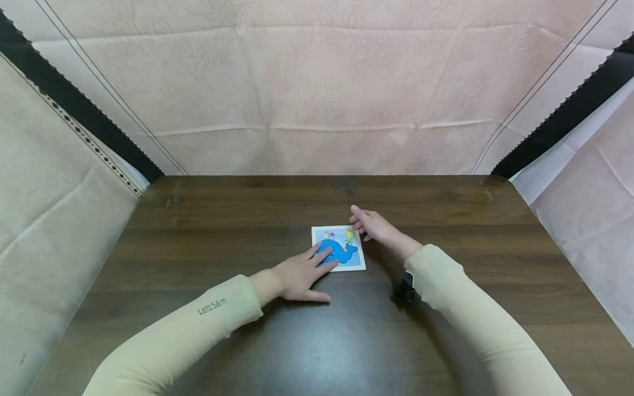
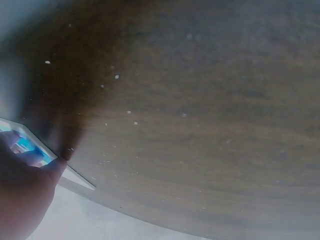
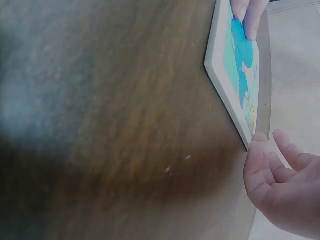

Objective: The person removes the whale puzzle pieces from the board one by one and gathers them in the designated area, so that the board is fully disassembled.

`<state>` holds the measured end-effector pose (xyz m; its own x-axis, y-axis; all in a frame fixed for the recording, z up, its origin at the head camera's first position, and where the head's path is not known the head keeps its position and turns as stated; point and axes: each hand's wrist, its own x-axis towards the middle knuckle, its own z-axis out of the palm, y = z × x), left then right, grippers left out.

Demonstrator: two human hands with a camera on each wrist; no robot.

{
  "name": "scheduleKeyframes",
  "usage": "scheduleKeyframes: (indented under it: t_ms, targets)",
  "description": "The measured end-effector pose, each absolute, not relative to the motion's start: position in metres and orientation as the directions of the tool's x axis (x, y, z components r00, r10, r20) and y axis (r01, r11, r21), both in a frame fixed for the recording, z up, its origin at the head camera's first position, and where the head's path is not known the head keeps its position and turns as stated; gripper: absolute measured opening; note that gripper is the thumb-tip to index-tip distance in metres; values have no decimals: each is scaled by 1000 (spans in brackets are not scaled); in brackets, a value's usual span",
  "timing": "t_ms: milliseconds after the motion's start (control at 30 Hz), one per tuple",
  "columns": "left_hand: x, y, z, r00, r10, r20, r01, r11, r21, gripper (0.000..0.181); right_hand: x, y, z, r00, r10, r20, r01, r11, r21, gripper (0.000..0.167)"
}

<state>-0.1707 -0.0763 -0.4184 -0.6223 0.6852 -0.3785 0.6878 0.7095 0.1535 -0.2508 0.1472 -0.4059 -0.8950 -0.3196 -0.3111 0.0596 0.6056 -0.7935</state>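
Observation:
A square whale picture board [image 1: 353,261] with a white border lies flat on the table; the right wrist view shows the board [image 3: 227,92] has some thickness. My left hand [image 1: 302,275] has its fingers spread, the fingertips resting on the picture's left part and the thumb apart below it. In the left wrist view that hand [image 2: 27,187] covers much of the board [image 2: 77,179]. At the board's upper right corner is my right hand [image 1: 373,225], its fingers partly bent; in the right wrist view this hand [image 3: 287,187] has a fingertip at the corner.
The brown wooden table [image 1: 223,209] extends around the board. Behind it hangs a pale patterned cloth [image 1: 317,99], with more pale cloth at both sides. A small black device [image 1: 406,287] sits at the right sleeve's cuff.

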Motion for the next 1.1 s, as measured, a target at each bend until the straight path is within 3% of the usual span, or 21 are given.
scheduleKeyframes:
  t_ms: [1100]
  targets:
    - [-171, -76, -415, -616, 685, -390, 683, 711, 170, 82, -254, 146, -402, -872, -271, -408, 265, 440, -858, 69]
